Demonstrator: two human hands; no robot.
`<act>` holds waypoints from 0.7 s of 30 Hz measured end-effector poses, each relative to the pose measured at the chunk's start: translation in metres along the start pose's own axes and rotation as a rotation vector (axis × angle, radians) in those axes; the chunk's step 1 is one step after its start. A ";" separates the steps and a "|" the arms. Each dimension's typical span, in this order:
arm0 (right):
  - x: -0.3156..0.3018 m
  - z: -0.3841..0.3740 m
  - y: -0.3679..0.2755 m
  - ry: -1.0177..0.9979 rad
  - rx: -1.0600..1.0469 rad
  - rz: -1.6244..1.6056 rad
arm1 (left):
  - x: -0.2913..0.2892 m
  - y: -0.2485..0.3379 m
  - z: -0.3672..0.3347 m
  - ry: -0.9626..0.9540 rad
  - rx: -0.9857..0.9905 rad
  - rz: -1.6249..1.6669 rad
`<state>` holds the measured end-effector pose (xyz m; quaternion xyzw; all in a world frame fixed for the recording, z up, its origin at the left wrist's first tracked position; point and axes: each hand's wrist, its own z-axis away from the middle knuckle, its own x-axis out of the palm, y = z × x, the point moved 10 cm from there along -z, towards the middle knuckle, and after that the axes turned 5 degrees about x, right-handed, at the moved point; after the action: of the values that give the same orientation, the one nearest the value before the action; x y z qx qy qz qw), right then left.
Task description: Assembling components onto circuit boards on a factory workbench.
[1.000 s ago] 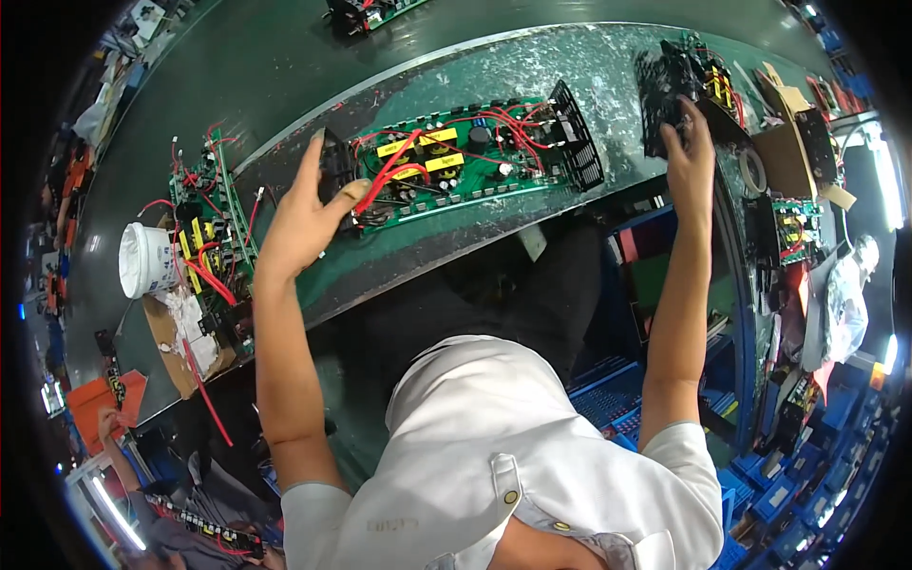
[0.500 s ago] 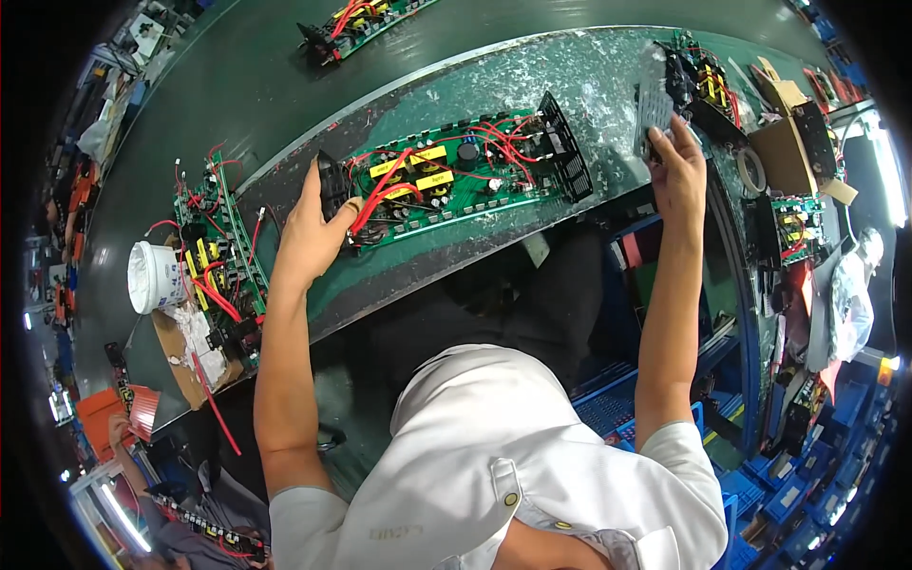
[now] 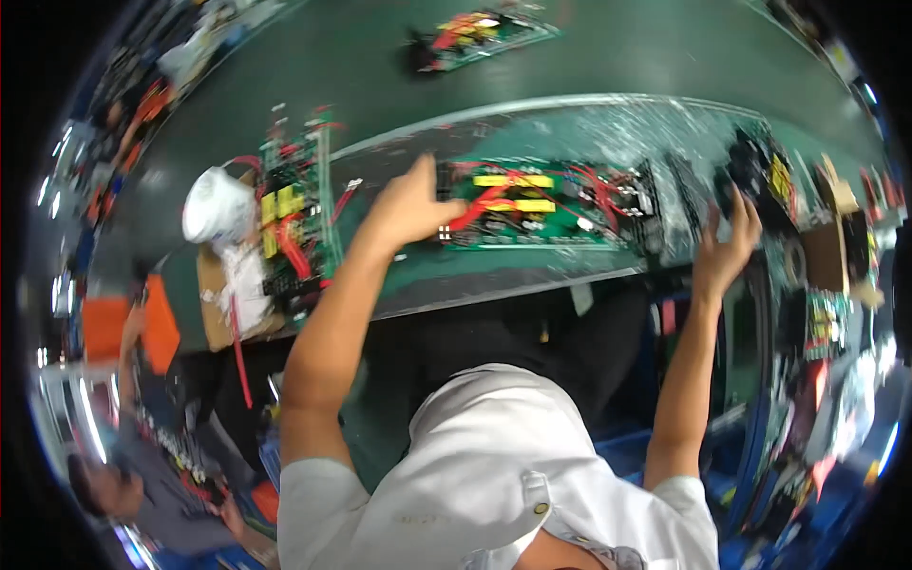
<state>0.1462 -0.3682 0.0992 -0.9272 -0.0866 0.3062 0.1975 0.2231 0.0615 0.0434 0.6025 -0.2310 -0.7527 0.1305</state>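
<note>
Now four circuit boards show; the left hand (image 3: 410, 204) grips the middle board (image 3: 541, 201), shifted rightward, while the right hand (image 3: 724, 249) spreads open.

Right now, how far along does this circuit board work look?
Early to midway, I would guess. The left hand grips the end of the green circuit board on the bench. The right hand is open beside a black part, not holding it. Another wired board waits at the left, and one lies on the belt.
</note>
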 end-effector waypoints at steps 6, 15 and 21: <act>0.036 0.034 0.010 -0.031 0.028 -0.414 | 0.003 0.027 -0.006 0.116 0.037 0.048; 0.083 0.050 0.026 -0.282 0.257 -0.558 | -0.041 0.011 -0.009 0.197 0.043 0.095; 0.085 0.050 0.039 -0.295 0.356 -0.572 | -0.212 -0.048 0.018 0.526 -0.035 0.509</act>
<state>0.1852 -0.3645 0.0008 -0.7625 -0.3153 0.3795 0.4186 0.2603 0.2062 0.2015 0.6964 -0.3191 -0.5194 0.3787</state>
